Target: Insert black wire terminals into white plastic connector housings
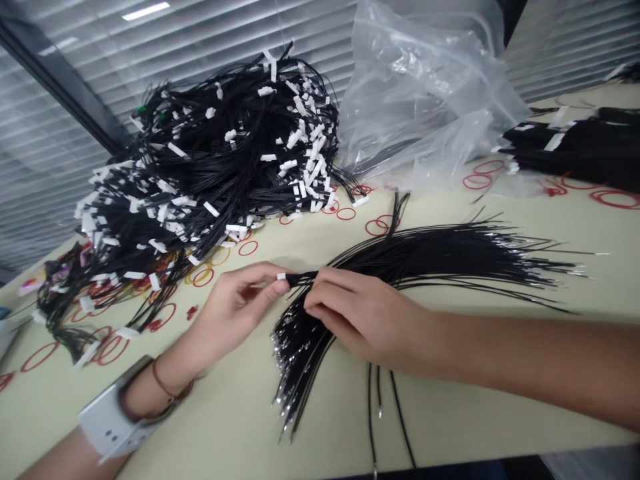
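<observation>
A small white connector (281, 275) is pinched between the thumb and forefinger of my left hand (233, 310). Black wires run from it toward my right hand (370, 317), whose fingers are closed on wire near the connector; their tips are partly hidden. Under and beside that hand lies a loose bundle of black wires (435, 257) with bare metal terminals at the ends. One end of the bundle fans out to the right, the other toward the table's front. A few single wires (373, 413) hang lower, at the front edge.
A large heap of black wires with white connectors (215, 153) stands at the back left. Clear plastic bags (425, 93) rest behind the bundle, against the blinds. Red rubber bands (247, 248) are scattered over the pale table (230, 420). More black cables (590, 150) lie at the right.
</observation>
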Tool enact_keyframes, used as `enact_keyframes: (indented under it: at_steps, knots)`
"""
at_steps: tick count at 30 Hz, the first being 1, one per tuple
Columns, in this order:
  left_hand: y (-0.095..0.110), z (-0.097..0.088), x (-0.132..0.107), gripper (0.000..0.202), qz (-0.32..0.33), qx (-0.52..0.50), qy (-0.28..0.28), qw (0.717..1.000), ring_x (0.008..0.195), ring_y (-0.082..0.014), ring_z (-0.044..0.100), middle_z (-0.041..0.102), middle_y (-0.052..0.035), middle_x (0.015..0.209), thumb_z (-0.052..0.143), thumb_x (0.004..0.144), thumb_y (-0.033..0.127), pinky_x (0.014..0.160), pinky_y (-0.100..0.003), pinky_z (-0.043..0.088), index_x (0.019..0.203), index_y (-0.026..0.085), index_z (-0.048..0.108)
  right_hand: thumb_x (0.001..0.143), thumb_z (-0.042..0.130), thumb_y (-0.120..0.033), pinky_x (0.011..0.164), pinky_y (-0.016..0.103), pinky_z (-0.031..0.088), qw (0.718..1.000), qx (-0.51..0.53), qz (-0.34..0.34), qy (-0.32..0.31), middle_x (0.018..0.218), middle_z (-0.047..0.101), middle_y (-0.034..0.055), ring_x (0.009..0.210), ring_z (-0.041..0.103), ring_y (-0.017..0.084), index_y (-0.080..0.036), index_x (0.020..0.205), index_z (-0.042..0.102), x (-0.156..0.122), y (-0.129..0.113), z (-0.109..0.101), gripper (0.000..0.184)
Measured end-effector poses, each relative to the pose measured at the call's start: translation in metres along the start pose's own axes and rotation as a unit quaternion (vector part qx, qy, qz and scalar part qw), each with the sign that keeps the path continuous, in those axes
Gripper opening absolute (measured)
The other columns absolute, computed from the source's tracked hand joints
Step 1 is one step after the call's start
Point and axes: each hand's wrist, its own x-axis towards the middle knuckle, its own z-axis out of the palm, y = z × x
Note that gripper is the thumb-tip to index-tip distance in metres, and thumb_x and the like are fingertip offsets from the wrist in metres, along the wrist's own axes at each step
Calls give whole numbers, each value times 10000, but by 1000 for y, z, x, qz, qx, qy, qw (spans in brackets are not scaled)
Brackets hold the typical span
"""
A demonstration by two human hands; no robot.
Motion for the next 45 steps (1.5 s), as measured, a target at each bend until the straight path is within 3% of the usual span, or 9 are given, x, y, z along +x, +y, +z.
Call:
enact_keyframes:
  at_steps: [3, 7, 16, 34, 41, 45]
  knots:
    - [0, 2, 0, 93, -92, -94, -25, 991, 644, -92, 585, 635, 18, 687, 557, 807, 250, 583, -160, 470, 800, 174, 610, 871, 379, -177, 649, 228, 393, 997, 2, 68, 21, 800, 513, 29, 690, 474, 90, -120, 816, 546, 1, 2, 0, 185]
    - [2, 5, 2, 99, -128, -175, -59, 974, 651, -77, 559, 575, 35, 678, 547, 815, 247, 661, -157, 492, 785, 173, 605, 849, 419, -182, 584, 206, 353, 993, 12, 104, 51, 761, 517, 1, 633, 449, 71, -138, 785, 552, 2, 4, -2, 153]
    - [2, 6, -3, 138, -118, -196, -101, 968, 677, -94, 553, 561, 13, 706, 507, 844, 260, 685, -183, 520, 826, 193, 626, 806, 458, -175, 521, 205, 301, 986, 37, 147, 74, 693, 536, -12, 571, 419, 64, -145, 724, 564, 4, 7, -2, 137]
    - [3, 6, -1, 98, -132, -184, -85, 970, 644, -100, 601, 566, 11, 663, 521, 827, 211, 664, -191, 532, 809, 171, 609, 770, 486, -130, 560, 196, 322, 992, 33, 93, 74, 692, 525, -23, 601, 435, 60, -144, 729, 562, 4, 12, -1, 88]
    - [4, 8, -1, 100, -75, -129, -99, 984, 618, -103, 566, 587, 15, 641, 511, 828, 213, 570, -179, 475, 812, 193, 607, 801, 466, -166, 552, 196, 326, 991, 28, 113, 67, 686, 533, -15, 589, 440, 62, -136, 735, 574, 3, 10, -1, 130]
    - [5, 10, -4, 88, -29, -53, -96, 994, 590, -117, 529, 604, 0, 650, 516, 822, 213, 506, -206, 415, 816, 183, 598, 823, 439, -164, 564, 200, 336, 995, 13, 84, 55, 701, 535, -4, 601, 451, 67, -123, 759, 582, 3, 8, 0, 162]
